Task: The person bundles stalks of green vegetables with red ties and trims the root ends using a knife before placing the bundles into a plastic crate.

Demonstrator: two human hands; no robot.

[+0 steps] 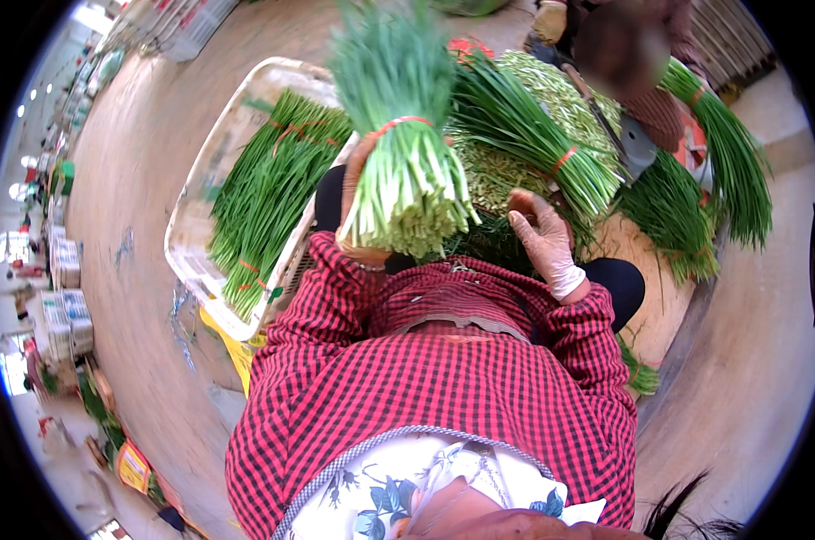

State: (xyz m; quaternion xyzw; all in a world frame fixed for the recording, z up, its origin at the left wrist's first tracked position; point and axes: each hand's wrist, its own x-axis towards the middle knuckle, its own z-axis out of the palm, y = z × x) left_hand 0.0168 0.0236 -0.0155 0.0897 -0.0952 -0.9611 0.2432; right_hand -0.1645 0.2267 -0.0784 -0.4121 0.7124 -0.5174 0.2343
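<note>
My left hand (357, 175) is wrapped round a thick bunch of garlic chives (412, 184), held up in front of me over my lap. An orange-red band ties the bunch; its pale cut ends face me and the green tops, blurred, point away. Most of that hand is hidden behind the stalks. To the right of the bunch, my right hand (544, 236), in a thin whitish glove, is raised with its fingers loosely bent and apart, holding nothing. Just beyond it a banded bunch of chives (533, 121) lies on a heap of pale cut stalk pieces (488, 171).
A white plastic crate (184, 211) at my left contains banded chives (272, 184). Across the heap sits a co-worker with a gloved hand (549, 22). More bunches (673, 211) lie on a board (637, 252) at the right. Stacked crates (178, 31) stand far left.
</note>
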